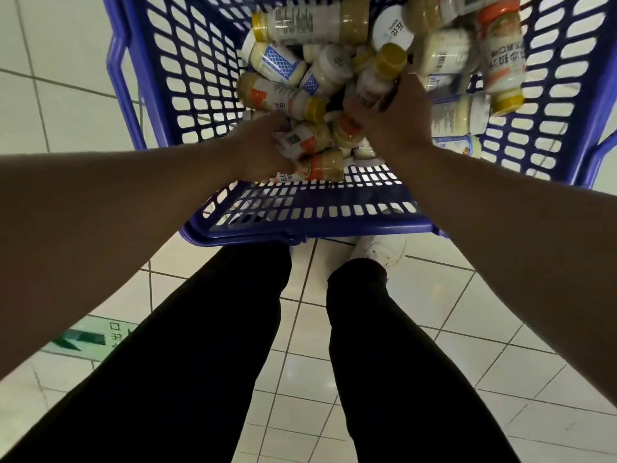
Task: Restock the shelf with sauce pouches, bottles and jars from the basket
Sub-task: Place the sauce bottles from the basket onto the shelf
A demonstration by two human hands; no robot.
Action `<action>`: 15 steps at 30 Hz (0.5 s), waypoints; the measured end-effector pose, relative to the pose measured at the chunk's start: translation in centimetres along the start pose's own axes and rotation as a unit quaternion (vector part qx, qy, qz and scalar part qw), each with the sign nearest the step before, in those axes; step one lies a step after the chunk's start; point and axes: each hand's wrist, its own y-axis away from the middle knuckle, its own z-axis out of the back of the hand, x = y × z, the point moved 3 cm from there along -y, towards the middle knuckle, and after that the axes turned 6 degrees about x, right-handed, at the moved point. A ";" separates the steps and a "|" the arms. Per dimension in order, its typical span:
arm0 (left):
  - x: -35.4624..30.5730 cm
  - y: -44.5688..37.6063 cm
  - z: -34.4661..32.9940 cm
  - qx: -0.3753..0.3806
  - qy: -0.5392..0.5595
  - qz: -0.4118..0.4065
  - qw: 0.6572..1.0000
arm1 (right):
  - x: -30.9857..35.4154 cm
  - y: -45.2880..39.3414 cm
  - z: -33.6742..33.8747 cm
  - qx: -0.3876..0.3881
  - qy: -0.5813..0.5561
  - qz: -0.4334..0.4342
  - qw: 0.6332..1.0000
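Inside the blue slotted plastic basket [187, 95], the left hand [263, 152] clasps an orange-labelled sauce bottle [305, 138] while the right hand [397, 118] grips a yellow-capped bottle [380, 75] (cap up).

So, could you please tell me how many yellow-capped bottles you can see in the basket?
4 yellow-capped bottles: one top left, one in the right hand, one left of centre, one far right. Others may be buried.

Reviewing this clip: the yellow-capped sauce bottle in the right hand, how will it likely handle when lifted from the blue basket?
The yellow-capped sauce bottle looks rigid plastic, so it should hold its shape in the right hand. It appears full, so probably fairly heavy for its size. Round-bodied among loosely piled bottles in the blue plastic basket, neighbours may roll as it leaves.
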 end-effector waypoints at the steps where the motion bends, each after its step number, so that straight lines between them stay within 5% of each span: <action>1: 0.0 1.1 0.6 -0.041 0.003 -0.004 0.999 | 0.1 0.4 0.1 0.005 -0.012 -0.005 1.000; 5: -1.7 6.0 3.1 -0.118 0.000 -0.021 0.993 | 0.6 3.5 2.6 0.024 -0.062 -0.042 0.997; 9: -4.9 12.8 6.2 -0.164 0.044 -0.043 0.984 | 3.1 8.5 7.6 0.070 -0.228 -0.082 0.968; 12: -8.9 19.9 8.8 -0.150 0.149 -0.126 0.969 | 6.6 13.2 12.4 0.085 -0.311 -0.084 0.943; 15: -13.9 28.0 11.1 -0.125 0.277 -0.253 0.918 | 11.9 18.5 16.6 0.093 -0.377 -0.090 0.917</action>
